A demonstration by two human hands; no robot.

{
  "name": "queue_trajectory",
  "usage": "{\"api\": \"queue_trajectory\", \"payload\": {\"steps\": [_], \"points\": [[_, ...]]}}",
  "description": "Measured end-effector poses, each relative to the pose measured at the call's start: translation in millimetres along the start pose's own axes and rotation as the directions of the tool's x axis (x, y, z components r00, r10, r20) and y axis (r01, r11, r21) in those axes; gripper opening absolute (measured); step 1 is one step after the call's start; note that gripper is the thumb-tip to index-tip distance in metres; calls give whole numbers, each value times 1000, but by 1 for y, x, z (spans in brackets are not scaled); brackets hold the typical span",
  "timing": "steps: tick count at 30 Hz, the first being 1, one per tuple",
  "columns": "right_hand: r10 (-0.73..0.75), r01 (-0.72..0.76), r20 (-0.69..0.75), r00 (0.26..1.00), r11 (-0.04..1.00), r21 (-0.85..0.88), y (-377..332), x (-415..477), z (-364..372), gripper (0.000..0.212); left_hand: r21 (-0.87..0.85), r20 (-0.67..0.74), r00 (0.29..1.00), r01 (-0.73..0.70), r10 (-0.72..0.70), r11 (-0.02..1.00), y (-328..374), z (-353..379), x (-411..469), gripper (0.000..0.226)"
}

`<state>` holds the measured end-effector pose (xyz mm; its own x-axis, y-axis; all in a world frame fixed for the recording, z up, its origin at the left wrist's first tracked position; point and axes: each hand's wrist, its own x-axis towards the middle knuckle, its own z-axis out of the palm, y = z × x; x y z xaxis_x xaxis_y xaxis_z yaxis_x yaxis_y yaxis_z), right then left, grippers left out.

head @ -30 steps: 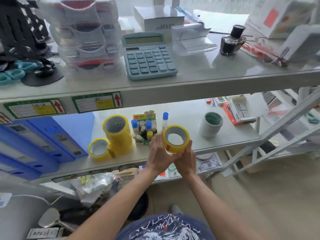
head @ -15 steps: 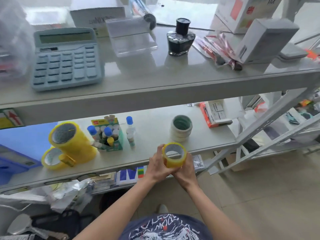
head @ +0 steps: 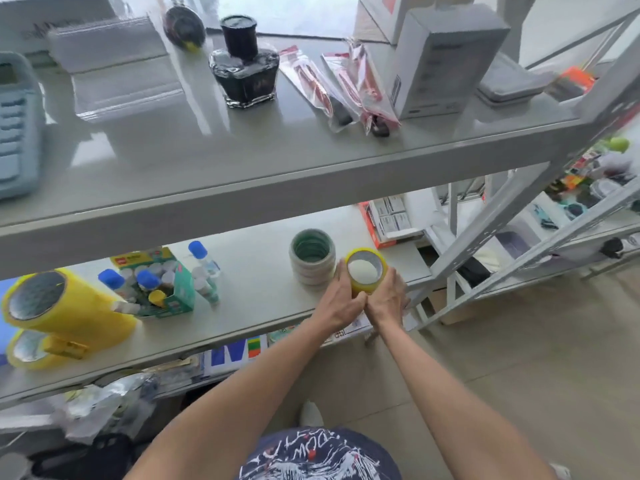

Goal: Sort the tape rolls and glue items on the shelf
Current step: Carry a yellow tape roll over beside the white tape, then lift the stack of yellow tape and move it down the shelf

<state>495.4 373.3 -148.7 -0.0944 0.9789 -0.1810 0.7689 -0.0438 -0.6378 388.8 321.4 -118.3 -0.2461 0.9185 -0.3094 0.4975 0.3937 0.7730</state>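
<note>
A yellow tape roll [head: 370, 258] sits between both my hands on the lower shelf [head: 256, 289], just right of a stack of white tape rolls [head: 312, 258]. My left hand [head: 341, 299] grips its left side and my right hand [head: 387, 296] grips its right side. At the far left, a tall stack of yellow tape rolls [head: 65, 306] stands beside a single yellow roll [head: 31, 349]. A green box of glue bottles [head: 156, 282] with blue caps stands between the stacks, with loose glue bottles [head: 204, 268] beside it.
The upper shelf [head: 277, 161] overhangs the lower one and carries an ink bottle [head: 244, 62], a calculator [head: 17, 126], red packets and a white box [head: 440, 60]. A red box [head: 388, 220] lies at the lower shelf's right end. White diagonal braces [head: 519, 209] stand to the right.
Both hands carried the yellow tape roll rightward and down onto the lower shelf beside the white stack. My view swung to the right.
</note>
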Motion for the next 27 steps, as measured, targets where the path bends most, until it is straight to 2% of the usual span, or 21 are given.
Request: {"api": "queue_trajectory", "payload": {"steps": [4, 6, 8, 13, 18, 20, 22, 24, 27], "points": [[14, -13, 7, 1000, 990, -141, -7, 36, 1, 55, 4, 9, 1000, 12, -12, 1000, 19, -6, 17, 95], [25, -21, 19, 1000, 985, -173, -7, 50, 7, 52, -9, 20, 999, 35, -35, 999, 22, -5, 19, 94], [24, -20, 24, 999, 985, -174, -6, 57, 14, 58, -22, 34, 998, 60, -59, 998, 19, -3, 19, 94], [65, -66, -5, 998, 991, -113, -8, 37, 21, 94, 32, 67, 998, 7, -9, 999, 5, -2, 11, 83], [112, -115, -78, 991, 993, -38, -14, 8, 23, 103, 34, 85, 996, -38, 35, 999, -8, 0, -9, 72], [173, -176, -122, 977, 984, -13, -20, -9, 26, 87, 26, 101, 994, -55, 52, 998, -14, -4, -18, 65], [203, -203, -138, 969, 979, 19, -29, -29, 32, 56, 15, 98, 994, -52, 50, 999, -24, -12, -30, 54], [184, -182, -71, 980, 983, 35, -36, -50, 44, 41, 16, 56, 998, -42, 41, 999, -42, -23, -42, 47], [105, -109, 87, 991, 993, 43, -54, -79, 67, 32, 23, -14, 1000, -16, 17, 1000, -73, -48, -64, 49]]}}
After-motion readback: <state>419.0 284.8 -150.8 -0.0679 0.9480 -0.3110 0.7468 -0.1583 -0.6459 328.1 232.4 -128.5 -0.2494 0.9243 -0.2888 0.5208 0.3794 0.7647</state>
